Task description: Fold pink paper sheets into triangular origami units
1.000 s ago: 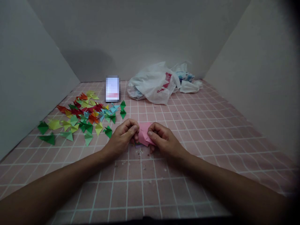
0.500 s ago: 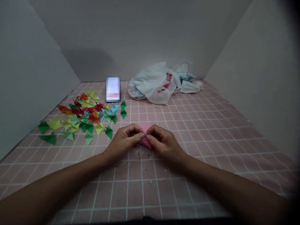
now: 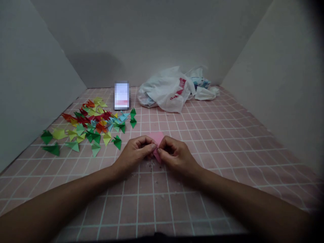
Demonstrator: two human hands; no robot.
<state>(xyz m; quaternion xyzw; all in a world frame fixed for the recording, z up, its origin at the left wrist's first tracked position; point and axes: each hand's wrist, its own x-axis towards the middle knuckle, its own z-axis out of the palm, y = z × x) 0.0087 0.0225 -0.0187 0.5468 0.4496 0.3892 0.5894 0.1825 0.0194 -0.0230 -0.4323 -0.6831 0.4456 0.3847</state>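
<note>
Pink checked tabletop, pink paper pinched between both hands

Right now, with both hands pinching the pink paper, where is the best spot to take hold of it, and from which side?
Probably the far tip of the pink paper, from the far side. It is the only part showing clear above the left hand and right hand; their fingertips cover the near, folded part, low over the table.
</note>
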